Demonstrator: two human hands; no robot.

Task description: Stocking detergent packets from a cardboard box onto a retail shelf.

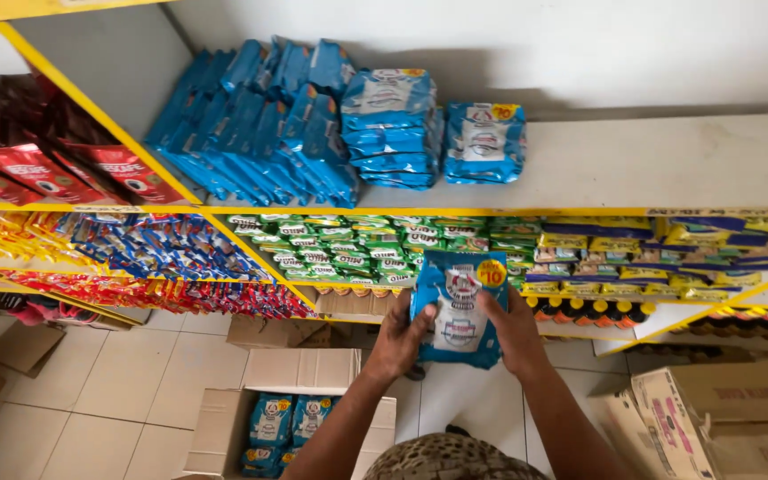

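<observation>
at frame centre, left hand (399, 342) and right hand (515, 333) grip a blue packet (458, 307) by its sides, fingers pressed around it, below the white shelf (660, 164) holding stacked blue packets (393, 129).

Bare top shelf (668, 164) right of blue packet stacks (484, 142).
</observation>
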